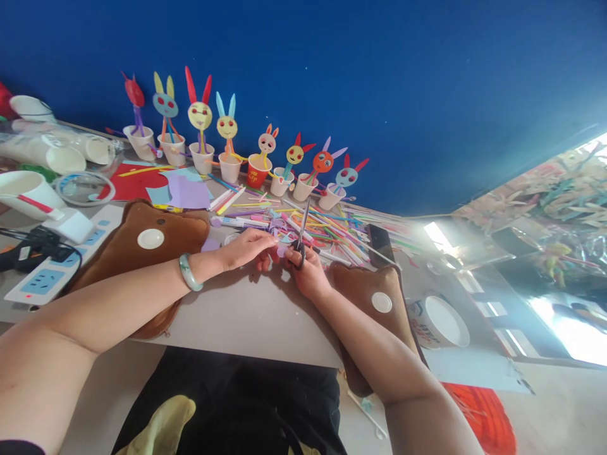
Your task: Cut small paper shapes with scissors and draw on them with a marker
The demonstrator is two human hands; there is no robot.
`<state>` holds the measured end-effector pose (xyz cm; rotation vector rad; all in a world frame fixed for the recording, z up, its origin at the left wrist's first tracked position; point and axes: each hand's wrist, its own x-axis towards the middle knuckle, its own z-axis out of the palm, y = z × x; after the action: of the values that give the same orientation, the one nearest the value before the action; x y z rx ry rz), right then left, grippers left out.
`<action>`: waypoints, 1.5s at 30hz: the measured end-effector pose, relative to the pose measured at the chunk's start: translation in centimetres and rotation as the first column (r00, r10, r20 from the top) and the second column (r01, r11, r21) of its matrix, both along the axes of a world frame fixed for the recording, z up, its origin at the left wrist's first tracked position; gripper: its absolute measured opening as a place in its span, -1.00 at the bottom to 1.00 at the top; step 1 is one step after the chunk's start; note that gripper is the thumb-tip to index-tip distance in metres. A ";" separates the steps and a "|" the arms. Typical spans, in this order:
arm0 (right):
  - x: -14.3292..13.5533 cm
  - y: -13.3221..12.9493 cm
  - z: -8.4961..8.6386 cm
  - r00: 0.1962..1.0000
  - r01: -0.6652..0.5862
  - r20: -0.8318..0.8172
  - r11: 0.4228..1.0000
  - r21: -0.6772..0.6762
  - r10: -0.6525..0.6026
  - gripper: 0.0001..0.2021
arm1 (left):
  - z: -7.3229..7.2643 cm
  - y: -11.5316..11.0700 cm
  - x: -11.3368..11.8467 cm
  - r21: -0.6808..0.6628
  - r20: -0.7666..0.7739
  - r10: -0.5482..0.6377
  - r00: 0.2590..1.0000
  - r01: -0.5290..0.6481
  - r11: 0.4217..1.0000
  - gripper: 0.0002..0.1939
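My right hand [310, 272] is closed on a pair of scissors [304, 229], its dark handles in the fingers and its blades pointing up and away. My left hand [251, 249], with a pale green bangle [190, 273] on the wrist, pinches a small piece of light purple paper [281, 251]. That paper lies close beside the scissor handles, and my right fingertips may touch it too. Both hands hover over the near side of the table [251, 316]. Behind them lie purple paper scraps and a heap of coloured pipe cleaners [327, 230].
Along the blue wall stand several paper cups [203, 158] with rabbit-faced figures. Brown cushions [142, 265] lie under my left forearm and beside my right [365, 284]. A power strip [42, 281] is at left. A phone [379, 245] and a paper bucket [439, 322] are at right.
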<state>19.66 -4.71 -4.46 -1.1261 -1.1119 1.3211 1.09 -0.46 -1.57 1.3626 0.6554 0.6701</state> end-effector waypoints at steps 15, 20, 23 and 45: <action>-0.2 -0.2 0.2 0.999 -0.028 -0.026 0.999 -0.018 0.027 -0.71 | 0.3 -0.3 0.2 0.074 -0.024 0.058 0.998 -0.056 0.996 -0.83; -0.1 -0.2 0.1 1.000 -0.008 0.012 1.000 -0.018 0.008 -0.70 | 0.4 -0.3 0.0 0.080 -0.060 0.035 0.998 -0.030 0.996 -0.81; -0.1 -0.2 0.0 0.999 -0.017 0.040 1.000 -0.007 0.017 -0.70 | 0.5 -0.3 0.0 0.107 -0.064 0.018 0.998 -0.011 0.994 -0.79; -0.4 0.2 -0.3 0.903 -0.057 0.427 0.977 0.207 -0.038 -0.68 | 8.5 4.4 -8.8 0.542 -0.479 0.419 0.771 -0.116 0.832 -0.81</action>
<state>19.22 -4.52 -4.80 -1.2818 -1.5449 0.9482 -7.72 3.99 6.97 2.0041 1.2702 0.6764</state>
